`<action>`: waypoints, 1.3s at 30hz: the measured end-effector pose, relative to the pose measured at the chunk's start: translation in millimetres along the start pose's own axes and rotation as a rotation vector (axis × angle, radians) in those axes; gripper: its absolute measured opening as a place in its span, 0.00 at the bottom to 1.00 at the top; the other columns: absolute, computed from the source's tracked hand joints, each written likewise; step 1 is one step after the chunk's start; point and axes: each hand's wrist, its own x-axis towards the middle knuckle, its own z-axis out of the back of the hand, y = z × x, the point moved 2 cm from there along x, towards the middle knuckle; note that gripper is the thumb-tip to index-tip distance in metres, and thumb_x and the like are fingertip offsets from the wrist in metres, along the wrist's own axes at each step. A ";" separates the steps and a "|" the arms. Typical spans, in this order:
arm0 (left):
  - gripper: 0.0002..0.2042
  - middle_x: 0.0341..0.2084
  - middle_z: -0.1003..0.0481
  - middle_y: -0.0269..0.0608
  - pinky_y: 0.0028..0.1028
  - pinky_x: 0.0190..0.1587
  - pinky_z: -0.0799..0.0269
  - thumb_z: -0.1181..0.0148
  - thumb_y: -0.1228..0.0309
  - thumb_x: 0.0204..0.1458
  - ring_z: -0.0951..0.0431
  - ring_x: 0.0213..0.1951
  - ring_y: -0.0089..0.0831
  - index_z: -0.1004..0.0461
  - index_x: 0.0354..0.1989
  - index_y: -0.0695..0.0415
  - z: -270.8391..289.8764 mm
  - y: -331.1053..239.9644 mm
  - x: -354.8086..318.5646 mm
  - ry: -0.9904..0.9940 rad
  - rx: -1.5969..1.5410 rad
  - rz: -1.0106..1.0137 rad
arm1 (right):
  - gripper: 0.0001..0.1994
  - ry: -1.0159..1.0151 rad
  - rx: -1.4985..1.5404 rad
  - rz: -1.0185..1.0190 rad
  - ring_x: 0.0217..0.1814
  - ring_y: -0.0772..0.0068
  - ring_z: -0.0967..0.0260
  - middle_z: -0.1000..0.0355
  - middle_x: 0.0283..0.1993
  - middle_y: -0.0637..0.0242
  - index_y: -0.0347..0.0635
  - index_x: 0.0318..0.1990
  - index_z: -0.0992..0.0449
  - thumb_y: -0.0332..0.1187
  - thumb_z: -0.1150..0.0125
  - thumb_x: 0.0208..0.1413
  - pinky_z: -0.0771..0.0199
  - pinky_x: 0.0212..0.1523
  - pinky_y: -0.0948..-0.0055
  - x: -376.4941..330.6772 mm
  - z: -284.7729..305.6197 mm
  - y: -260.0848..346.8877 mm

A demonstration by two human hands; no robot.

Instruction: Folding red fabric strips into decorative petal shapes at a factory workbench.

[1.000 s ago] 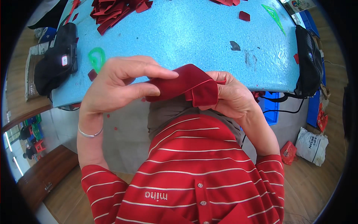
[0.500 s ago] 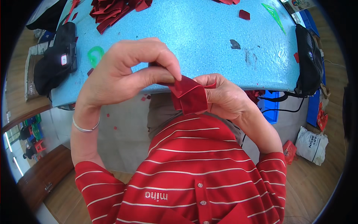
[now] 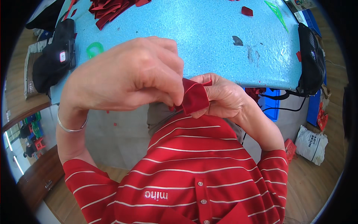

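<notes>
A folded piece of dark red velvet-like ribbon [image 3: 196, 99] is held up just off the table's near edge, in front of my body. My right hand [image 3: 228, 98] grips its right side between thumb and fingers, and a short flap sticks up by the thumb. At the ribbon's left edge, my left hand [image 3: 128, 78] has its fingers bent and pinched together, its back turned up. That hand covers the ribbon's left part, and a small red bit shows just below its fingertips.
On the speckled blue table [image 3: 201, 41] lie a heap of red ribbon strips [image 3: 112, 11], a red scrap [image 3: 247, 11], a green set square [image 3: 276, 16] and a green curved template [image 3: 94, 49]. Black bags [image 3: 312, 61] hang at the sides. A blue bin [image 3: 271, 106] stands below.
My left hand has turned over, back upward, and its fingertips have moved down along the ribbon's left edge. The left elbow swung outward. My right hand keeps its grip almost in place.
</notes>
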 end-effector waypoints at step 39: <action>0.14 0.29 0.20 0.37 0.35 0.40 0.31 0.28 0.73 0.45 0.23 0.33 0.38 0.18 0.41 0.57 14.3 -3.6 6.3 -0.035 0.067 0.115 | 0.11 0.162 0.075 0.025 0.38 0.74 0.22 0.18 0.42 0.65 0.38 0.51 0.20 0.30 0.36 0.63 0.22 0.37 0.67 4.5 10.0 -4.7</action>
